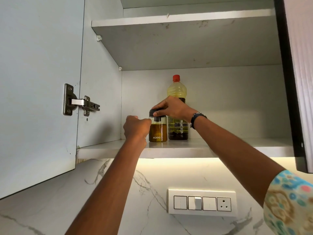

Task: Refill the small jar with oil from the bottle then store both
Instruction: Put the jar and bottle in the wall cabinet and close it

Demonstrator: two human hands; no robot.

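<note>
A small glass jar [158,131] with a black lid and golden oil inside stands on the lower cupboard shelf [237,146]. My right hand [171,107] grips its black lid from above. My left hand [136,128] is curled round the jar's left side. Just behind and to the right stands the tall oil bottle [177,89] with a red cap, its lower part partly hidden by my right hand and wrist.
The cupboard door [39,92] hangs open at the left with a metal hinge [79,102]. A dark door edge [291,82] borders the right. An upper shelf [183,17] sits above. Below, a marble wall carries a switch panel [202,202].
</note>
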